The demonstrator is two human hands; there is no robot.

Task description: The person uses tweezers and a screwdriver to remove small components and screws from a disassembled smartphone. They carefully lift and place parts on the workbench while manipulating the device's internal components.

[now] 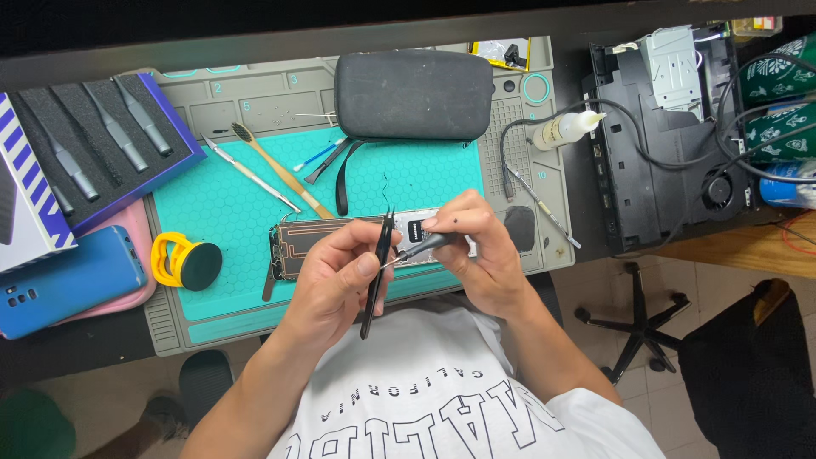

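1. I see a teal honeycomb-patterned work mat (255, 200) lying on a grey compartmented repair tray (255, 98), on a dark desk.
2. An opened smartphone with exposed dark internals (310, 242) lies flat on the mat's near edge, under both hands.
3. Left hand (336, 276): fingers clamped on slim black tweezers (378, 272), tips pointing up and away.
4. Right hand (476, 246): fingers pinched together on a dark-handled precision screwdriver (421, 249), its tip just beside the tweezers.
5. A yellow-handled black suction cup (187, 262) rests left of the phone; a grey padded zip case (414, 93) lies behind.
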